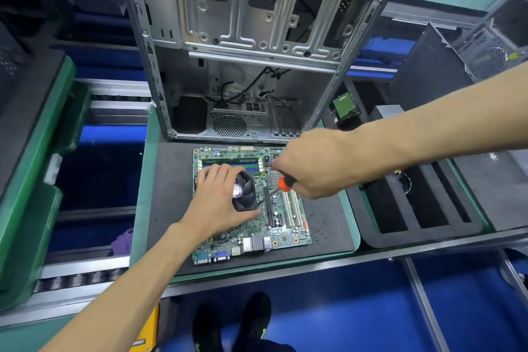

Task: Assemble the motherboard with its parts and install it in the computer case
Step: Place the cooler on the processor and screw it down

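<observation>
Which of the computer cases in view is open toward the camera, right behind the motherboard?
The large middle computer case, open side facing the camera, stands directly behind the motherboard. The other cases sit far right, away from it.

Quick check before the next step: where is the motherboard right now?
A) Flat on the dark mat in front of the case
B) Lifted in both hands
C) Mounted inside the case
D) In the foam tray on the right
A: the motherboard lies flat on the dark mat, in front of the open case.
</observation>
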{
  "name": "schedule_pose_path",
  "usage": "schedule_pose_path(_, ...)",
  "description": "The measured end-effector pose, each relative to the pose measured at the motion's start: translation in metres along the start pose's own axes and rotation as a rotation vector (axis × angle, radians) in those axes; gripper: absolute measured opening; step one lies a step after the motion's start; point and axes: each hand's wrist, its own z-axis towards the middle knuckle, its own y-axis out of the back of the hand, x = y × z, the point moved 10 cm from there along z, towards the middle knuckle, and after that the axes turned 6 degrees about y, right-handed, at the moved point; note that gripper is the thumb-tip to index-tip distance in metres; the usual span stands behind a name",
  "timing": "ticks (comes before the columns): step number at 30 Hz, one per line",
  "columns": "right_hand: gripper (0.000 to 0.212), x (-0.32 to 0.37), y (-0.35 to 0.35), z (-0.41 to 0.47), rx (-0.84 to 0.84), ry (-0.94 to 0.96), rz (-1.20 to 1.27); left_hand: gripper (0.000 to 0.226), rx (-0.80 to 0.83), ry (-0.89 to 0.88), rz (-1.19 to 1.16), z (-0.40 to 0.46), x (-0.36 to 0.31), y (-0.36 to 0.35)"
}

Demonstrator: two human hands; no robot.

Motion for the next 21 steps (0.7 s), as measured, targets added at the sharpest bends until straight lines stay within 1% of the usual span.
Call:
schedule_pose_path(1, 0.025, 0.01, 0.007, -0.002, -0.072, 0.084, -0.174, 0.082, -0.003, -0.001, 0.0, 0.0, 0.0, 0.0)
schedule_pose_path(2, 0.027, 0.017, 0.011, -0.004, -0.112, 0.134, -0.242, 0.082, -0.006, -0.003, 0.001, 0.0, 0.0, 0.0)
schedule_pose_path(3, 0.031, 0.017, 0.009, -0.005, -0.107, 0.126, -0.213, 0.082, -0.01, -0.005, 0.002, 0.0, -0.001, 0.0)
schedule_pose_path(4, 0.035, 0.007, 0.005, -0.002, -0.078, 0.038, -0.034, 0.082, -0.014, -0.007, 0.004, 0.0, -0.001, 0.0)
schedule_pose_path(5, 0.038, -0.009, -0.007, -0.001, -0.015, -0.118, 0.299, 0.081, -0.016, -0.007, 0.002, 0.0, -0.001, 0.0)
schedule_pose_path(7, 0.034, -0.022, -0.055, -0.006, 0.197, -0.476, 1.133, 0.08, -0.022, -0.007, -0.008, 0.001, -0.002, 0.0)
schedule_pose_path(8, 0.031, -0.017, -0.07, -0.01, 0.284, -0.6, 1.426, 0.08, -0.023, -0.005, -0.009, 0.001, -0.002, 0.0)
schedule_pose_path(9, 0.029, -0.015, -0.076, -0.011, 0.322, -0.656, 1.561, 0.08, -0.021, -0.003, -0.006, 0.001, -0.002, 0.0)
schedule_pose_path(10, 0.028, -0.016, -0.077, -0.011, 0.343, -0.647, 1.563, 0.081, -0.018, -0.005, -0.003, 0.002, -0.002, 0.0)
schedule_pose_path(12, 0.027, -0.019, -0.07, -0.007, 0.348, -0.529, 1.404, 0.081, -0.014, -0.005, -0.001, 0.001, -0.001, 0.001)
schedule_pose_path(13, 0.026, -0.019, -0.063, -0.005, 0.323, -0.445, 1.273, 0.081, -0.011, -0.003, 0.002, 0.001, 0.0, 0.001)
schedule_pose_path(14, 0.022, -0.02, -0.052, -0.002, 0.271, -0.357, 1.09, 0.081, -0.009, -0.001, 0.007, 0.001, 0.0, 0.001)
schedule_pose_path(15, 0.016, -0.019, -0.036, -0.001, 0.198, -0.257, 0.843, 0.081, -0.007, 0.001, 0.011, 0.0, 0.0, 0.001)
schedule_pose_path(16, 0.015, -0.013, -0.018, 0.001, 0.109, -0.136, 0.535, 0.081, -0.008, 0.002, 0.014, 0.0, -0.001, 0.001)
schedule_pose_path(18, 0.021, 0.011, 0.01, -0.001, -0.066, 0.105, -0.099, 0.081, -0.012, -0.001, 0.015, 0.0, -0.001, 0.0)
schedule_pose_path(19, 0.021, 0.026, 0.017, -0.005, -0.115, 0.211, -0.31, 0.08, -0.015, -0.003, 0.013, 0.0, -0.001, 0.0)
schedule_pose_path(20, 0.02, 0.036, 0.018, -0.007, -0.136, 0.282, -0.408, 0.08, -0.017, -0.004, 0.01, 0.0, -0.001, -0.001)
schedule_pose_path(21, 0.019, 0.04, 0.017, -0.007, -0.133, 0.291, -0.399, 0.08, -0.018, -0.004, 0.01, 0.0, -0.001, -0.001)
